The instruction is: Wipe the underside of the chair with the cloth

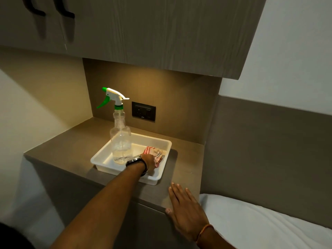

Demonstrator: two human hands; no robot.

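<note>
The task looks to be at its very start; no chair shows anywhere in the frame, so nothing of the wiping itself can be judged as done. The cloth (154,155), pinkish with red stripes and crumpled, lies in the right half of a white tray (100,156) near the middle of the frame; the tray sits on a brown counter (71,146) under a hanging cabinet (161,33), with a lit recess behind it. The left hand (148,161), a watch (137,163) on its wrist, reaches into the tray from the lower left and rests on the near side of the cloth; its fingers are hidden behind the back of the hand, so I cannot tell whether they have closed on the fabric or only touch it. The right hand (186,211) lies flat on the counter's front corner in the lower right of the frame, fingers spread fairly wide and holding nothing, thumb hooked over the edge; a thread band (203,230) circles its wrist. A clear spray bottle (120,141) with a green and white trigger stands upright in the left part of the tray, just beside the reaching wrist; a dark socket panel (143,111) sits on the back wall, and white bedding (269,225) fills the lower right corner. What is left, by my judgement, is nearly everything: lifting the cloth out, perhaps wetting it, getting to the chair, and wiping its underside.
</note>
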